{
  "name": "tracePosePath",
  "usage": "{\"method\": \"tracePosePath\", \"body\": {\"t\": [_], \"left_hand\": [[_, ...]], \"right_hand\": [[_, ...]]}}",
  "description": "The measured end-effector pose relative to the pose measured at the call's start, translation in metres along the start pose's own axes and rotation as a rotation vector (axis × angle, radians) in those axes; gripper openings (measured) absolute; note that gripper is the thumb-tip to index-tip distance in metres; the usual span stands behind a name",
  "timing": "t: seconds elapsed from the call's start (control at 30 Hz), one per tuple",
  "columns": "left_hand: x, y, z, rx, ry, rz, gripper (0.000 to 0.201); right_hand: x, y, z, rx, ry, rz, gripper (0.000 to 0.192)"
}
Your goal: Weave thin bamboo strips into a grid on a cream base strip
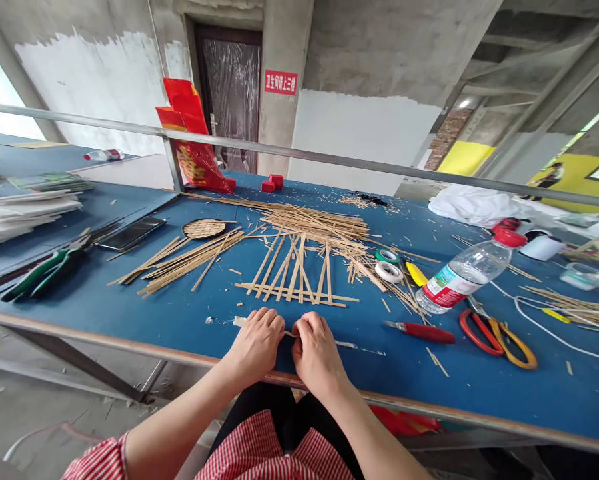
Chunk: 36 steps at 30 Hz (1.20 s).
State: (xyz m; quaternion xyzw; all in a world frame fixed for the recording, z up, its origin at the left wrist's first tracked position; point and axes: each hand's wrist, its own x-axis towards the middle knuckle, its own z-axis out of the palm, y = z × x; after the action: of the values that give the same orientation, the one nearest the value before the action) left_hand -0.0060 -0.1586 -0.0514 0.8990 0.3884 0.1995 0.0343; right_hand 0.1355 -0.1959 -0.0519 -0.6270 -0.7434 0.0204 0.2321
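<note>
My left hand [256, 343] and my right hand [315, 350] are side by side at the near edge of the blue table [129, 313], both pinching one thin bamboo strip [290, 333] that runs between them. Its pale ends stick out to either side on the tabletop. Just beyond my hands lies a partly woven lattice of bamboo strips [294, 273]. Behind it sits a loose pile of bamboo strips [314, 223].
A red utility knife [422, 331], red-and-orange scissors [496, 333], a tipped water bottle [466, 273], two tape rolls [389, 265] lie to the right. At left: green pliers [42, 273], a phone [132, 233], a round woven disc [204, 229]. A metal rail [329, 160] crosses above.
</note>
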Motion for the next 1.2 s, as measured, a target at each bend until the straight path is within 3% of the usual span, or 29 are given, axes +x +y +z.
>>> {"method": "tracePosePath", "body": {"t": [0.5,0.6,0.77,0.87,1.0,1.1,1.2], "left_hand": [[-0.006,-0.001,-0.002,-0.118,0.040,-0.004,0.019],[-0.005,-0.002,-0.005,-0.105,0.047,-0.024,0.012],[-0.001,-0.010,-0.005,-0.098,-0.020,-0.023,0.024],[-0.001,-0.012,-0.015,-0.186,-0.091,0.029,0.022],[-0.011,-0.011,-0.049,-0.541,-0.215,0.097,0.020],[-0.019,-0.018,-0.072,-0.572,-0.066,0.139,0.016],[-0.021,-0.034,-0.077,-0.453,0.077,0.036,0.021]], "right_hand": [[-0.013,0.004,-0.010,0.222,0.029,-0.096,0.021],[-0.008,0.006,-0.011,0.209,0.003,-0.078,0.020],[0.002,0.007,-0.007,0.127,-0.036,-0.068,0.021],[0.001,0.007,-0.016,0.181,-0.116,-0.094,0.020],[-0.003,-0.007,-0.047,0.431,-0.358,-0.207,0.021],[0.006,-0.020,-0.066,0.484,-0.279,-0.292,0.023],[0.027,-0.028,-0.061,0.462,-0.210,-0.305,0.027]]}}
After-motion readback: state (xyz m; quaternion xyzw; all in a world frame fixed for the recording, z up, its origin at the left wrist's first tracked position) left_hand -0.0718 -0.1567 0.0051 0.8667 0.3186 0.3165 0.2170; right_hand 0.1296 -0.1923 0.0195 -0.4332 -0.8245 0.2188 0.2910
